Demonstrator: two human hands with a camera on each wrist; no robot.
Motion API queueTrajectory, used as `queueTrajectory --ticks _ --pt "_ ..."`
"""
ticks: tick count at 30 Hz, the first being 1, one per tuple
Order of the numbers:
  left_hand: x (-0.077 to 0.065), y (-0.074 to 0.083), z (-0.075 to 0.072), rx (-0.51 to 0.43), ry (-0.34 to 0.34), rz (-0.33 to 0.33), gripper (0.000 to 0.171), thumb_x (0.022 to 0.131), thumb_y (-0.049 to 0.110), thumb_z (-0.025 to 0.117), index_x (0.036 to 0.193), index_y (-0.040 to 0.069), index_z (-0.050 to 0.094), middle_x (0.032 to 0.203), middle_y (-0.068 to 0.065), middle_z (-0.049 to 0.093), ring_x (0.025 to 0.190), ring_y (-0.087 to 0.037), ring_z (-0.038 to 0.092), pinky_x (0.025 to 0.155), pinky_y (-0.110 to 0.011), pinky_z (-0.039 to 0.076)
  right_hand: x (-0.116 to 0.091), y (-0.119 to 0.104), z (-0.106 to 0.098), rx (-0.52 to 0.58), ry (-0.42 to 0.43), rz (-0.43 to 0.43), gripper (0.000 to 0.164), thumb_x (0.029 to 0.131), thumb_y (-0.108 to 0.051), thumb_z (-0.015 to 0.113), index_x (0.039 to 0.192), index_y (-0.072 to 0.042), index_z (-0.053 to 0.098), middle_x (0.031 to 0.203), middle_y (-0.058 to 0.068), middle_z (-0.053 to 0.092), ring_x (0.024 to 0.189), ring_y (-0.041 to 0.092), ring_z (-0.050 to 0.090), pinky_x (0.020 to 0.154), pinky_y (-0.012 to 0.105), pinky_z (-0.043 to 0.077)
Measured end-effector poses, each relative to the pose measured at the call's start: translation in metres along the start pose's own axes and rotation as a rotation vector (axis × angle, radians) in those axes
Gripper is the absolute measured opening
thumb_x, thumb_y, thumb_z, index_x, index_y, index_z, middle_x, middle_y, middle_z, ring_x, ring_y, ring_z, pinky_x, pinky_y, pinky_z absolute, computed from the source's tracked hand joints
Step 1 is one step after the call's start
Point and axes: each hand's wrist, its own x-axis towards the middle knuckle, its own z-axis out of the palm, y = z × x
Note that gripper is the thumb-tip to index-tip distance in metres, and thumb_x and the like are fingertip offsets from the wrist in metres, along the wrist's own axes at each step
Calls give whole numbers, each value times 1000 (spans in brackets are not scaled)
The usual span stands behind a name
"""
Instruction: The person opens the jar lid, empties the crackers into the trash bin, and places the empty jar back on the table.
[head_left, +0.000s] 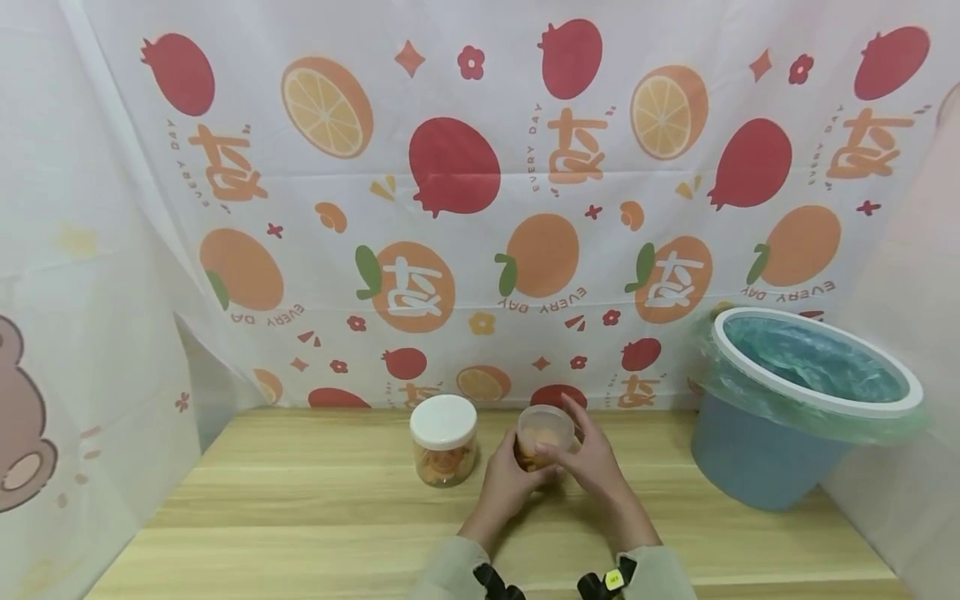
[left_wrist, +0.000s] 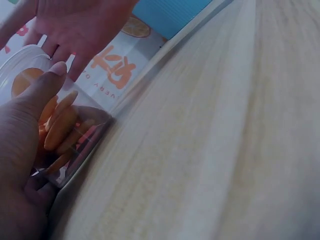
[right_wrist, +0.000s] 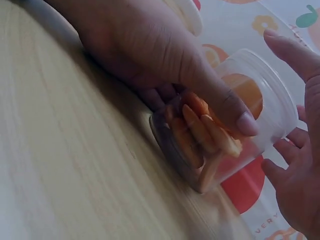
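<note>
My left hand (head_left: pixel 507 482) grips a clear plastic jar (right_wrist: pixel 232 165) low on its side, with the thumb laid across the wall. Inside are several flat, orange-brown biscuits (left_wrist: pixel 62 127). The jar's base touches the table, and in both wrist views its pale, see-through rim (right_wrist: pixel 287 102) is visible; whether a clear lid covers it I cannot tell. Around the rim's right side my right hand (head_left: pixel 596 467) is spread, fingers and thumb apart, holding nothing. To the left stands a second jar (head_left: pixel 444 467) of orange snacks under a white lid (head_left: pixel 443 422).
A blue bin (head_left: pixel 768 462) lined with a green plastic bag (head_left: pixel 817 358) stands at the right on the wooden table (head_left: pixel 315 517). Behind the table hangs a white cloth (head_left: pixel 480 92) printed with fruit.
</note>
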Motion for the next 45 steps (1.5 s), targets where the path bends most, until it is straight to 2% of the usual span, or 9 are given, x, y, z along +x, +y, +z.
queueTrajectory --ticks 7,12,19,28,32,38,42,45 --pt "-8 -4 2 -9 -6 -14 87 76 38 89 146 8 47 135 -10 64 122 -23 60 103 -42 50 -7 7 0 81 -46 24 85 87 -17 78 158 -8 32 164 20 31 154 39 25 123 59 22" --pt "-11 -7 3 -16 -5 -20 87 76 38 89 146 8 47 135 -11 64 124 -24 60 104 -44 49 -10 11 1 70 -86 37 85 88 -17 78 158 -7 31 164 20 31 152 40 28 122 59 25" --pt "-15 -13 3 -14 -17 -42 87 75 38 89 146 8 48 135 -12 63 123 -26 60 103 -47 50 -15 16 2 81 -95 50 84 89 -14 76 158 -5 30 164 23 29 153 39 26 123 57 22" --pt "-22 -18 7 -29 -27 -65 86 75 37 89 146 10 48 134 -11 64 121 -24 61 100 -43 51 -22 17 7 56 -10 146 82 84 -17 82 153 -4 40 158 17 43 147 37 40 120 56 31" --pt "-23 -19 8 -31 -25 -81 89 74 36 89 147 8 47 136 -12 63 122 -24 61 101 -43 51 -23 17 10 11 29 157 85 81 -22 86 152 -6 42 156 17 44 145 38 43 118 57 35" --pt "-17 -14 7 -16 -17 -78 90 74 30 89 149 6 45 139 -14 62 127 -26 58 107 -46 48 -18 10 14 -101 90 186 97 75 -34 89 154 -11 40 152 14 43 137 39 49 109 56 45" --pt "-5 -6 3 -1 -20 -36 87 75 28 89 148 7 46 139 -14 62 127 -26 58 107 -47 48 -8 -3 12 -137 95 186 100 74 -37 89 157 -14 37 152 13 40 135 36 48 108 54 47" --pt "7 2 -3 7 -20 -14 84 76 30 88 147 9 47 139 -12 62 127 -25 58 108 -46 47 3 -13 7 -118 81 152 96 78 -35 86 157 -13 36 151 14 37 137 36 45 111 54 44"
